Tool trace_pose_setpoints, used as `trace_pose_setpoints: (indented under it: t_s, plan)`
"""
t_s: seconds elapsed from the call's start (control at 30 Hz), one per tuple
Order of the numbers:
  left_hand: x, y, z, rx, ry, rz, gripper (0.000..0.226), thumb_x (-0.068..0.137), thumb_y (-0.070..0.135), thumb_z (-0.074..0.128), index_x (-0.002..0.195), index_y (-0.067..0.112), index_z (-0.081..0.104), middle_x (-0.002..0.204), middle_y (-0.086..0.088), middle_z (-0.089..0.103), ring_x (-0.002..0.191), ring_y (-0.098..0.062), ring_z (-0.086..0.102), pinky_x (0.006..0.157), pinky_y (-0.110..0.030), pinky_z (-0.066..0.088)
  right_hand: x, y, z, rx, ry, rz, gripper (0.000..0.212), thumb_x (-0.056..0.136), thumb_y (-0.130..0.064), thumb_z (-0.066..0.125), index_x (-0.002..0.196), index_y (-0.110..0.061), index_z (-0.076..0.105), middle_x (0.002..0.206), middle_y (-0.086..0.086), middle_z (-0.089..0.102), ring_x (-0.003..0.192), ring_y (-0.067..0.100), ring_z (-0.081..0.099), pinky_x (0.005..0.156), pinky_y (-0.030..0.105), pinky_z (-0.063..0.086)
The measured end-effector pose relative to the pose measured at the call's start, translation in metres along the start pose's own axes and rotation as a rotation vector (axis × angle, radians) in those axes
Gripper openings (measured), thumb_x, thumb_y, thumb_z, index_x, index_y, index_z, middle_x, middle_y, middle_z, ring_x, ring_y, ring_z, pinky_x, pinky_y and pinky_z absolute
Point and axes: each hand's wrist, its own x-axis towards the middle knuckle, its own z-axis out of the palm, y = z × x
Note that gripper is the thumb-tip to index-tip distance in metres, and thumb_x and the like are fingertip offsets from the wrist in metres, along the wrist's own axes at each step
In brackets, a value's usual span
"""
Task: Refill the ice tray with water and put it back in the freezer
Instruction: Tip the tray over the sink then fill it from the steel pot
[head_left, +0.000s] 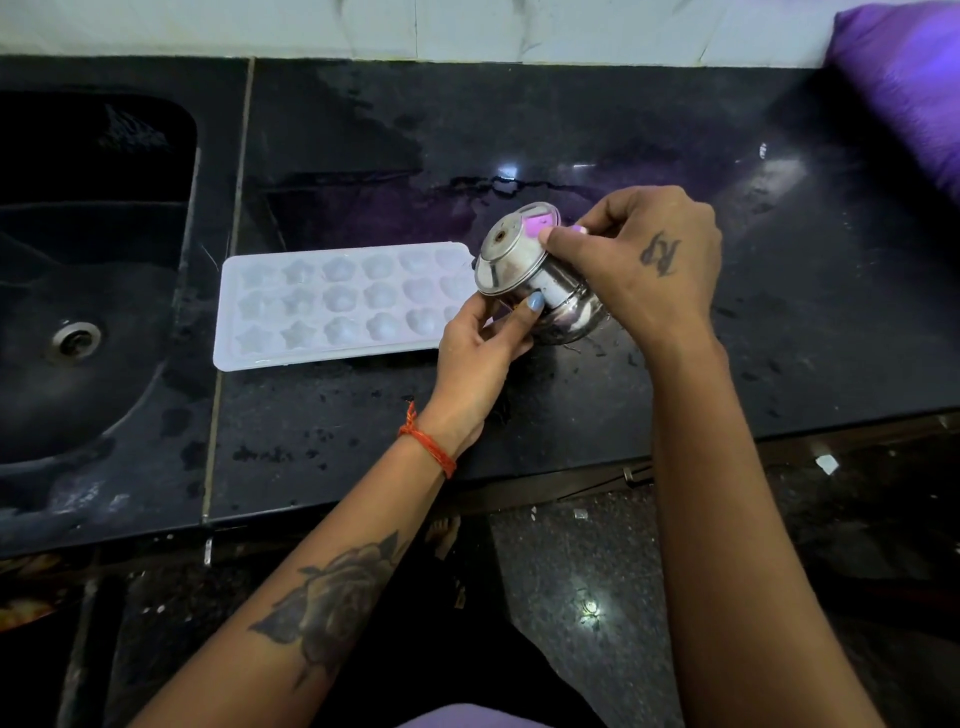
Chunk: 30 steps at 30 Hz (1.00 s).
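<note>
A black stone counter (519, 415) is stretching across the middle of the frame, wet and speckled with water marks, with a speckled floor (597, 597) showing along the bottom edge below it. Two bare forearms are reaching up from the bottom of the frame; the left one is carrying a rose tattoo and an orange thread (428, 441) around the wrist.

Just above centre, both hands are holding a small steel pot (535, 280), tilted on its side so that its lidded end is facing toward the upper left. The left hand (483, 343) is cupping the pot from below, its thumb lying against the metal wall. The right hand (649, 265), lettered with a tattoo on its back, is gripping the pot from the right, with its thumb pressing near a pink patch on the lid.

Left of the hands, the white ice tray (332, 304) is lying flat on the counter, its moulds shaped like stars and flowers; I cannot tell whether they are holding water. Its right end is disappearing behind the pot.

At the far left a dark sink (31, 415) is sitting in the counter. Along the top, a pale tiled wall (467, 26) is running, and a purple cloth (909, 88) is filling the upper right corner.
</note>
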Motion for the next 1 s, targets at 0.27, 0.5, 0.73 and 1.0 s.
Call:
trace_pose_setpoints:
  t_s: [0.27,0.5,0.73,1.0]
  plan:
    - [0.002,-0.004,0.002,0.000,0.001,-0.011,0.018,0.090,0.014,0.060,0.107,0.011,0.060,0.096,0.002,0.066,0.094,-0.010,0.064,0.091,-0.033,0.053,0.002,0.005,0.003,0.004,-0.003,0.012,0.024,0.072,-0.045,0.071,0.072,-0.021,0.070,0.068,-0.005,0.068,0.069,0.014,0.064,0.066,0.029,0.051]
    - [0.003,-0.004,0.002,0.114,0.043,0.036,0.039,0.075,0.036,0.073,0.108,0.018,0.065,0.105,0.002,0.070,0.103,-0.016,0.066,0.094,-0.043,0.052,0.001,0.014,0.004,0.124,0.001,0.110,0.021,0.068,-0.042,0.074,0.065,-0.022,0.069,0.063,-0.008,0.067,0.070,0.012,0.066,0.068,0.030,0.052]
    - [-0.002,0.003,-0.001,0.208,0.063,0.075,0.054,0.058,0.056,0.071,0.103,0.026,0.066,0.104,0.006,0.071,0.101,-0.014,0.067,0.093,-0.045,0.052,-0.008,0.017,0.004,0.248,0.031,0.165,0.021,0.063,-0.042,0.076,0.058,-0.024,0.068,0.056,-0.008,0.065,0.062,0.013,0.064,0.074,0.041,0.056]
    - [-0.015,0.014,-0.019,0.188,0.083,0.119,0.059,0.060,0.052,0.072,0.111,0.022,0.066,0.111,0.007,0.070,0.107,-0.016,0.064,0.095,-0.043,0.051,-0.019,-0.001,0.008,0.259,0.033,0.109,0.021,0.063,-0.044,0.074,0.062,-0.023,0.070,0.058,-0.008,0.066,0.064,0.013,0.065,0.072,0.041,0.056]
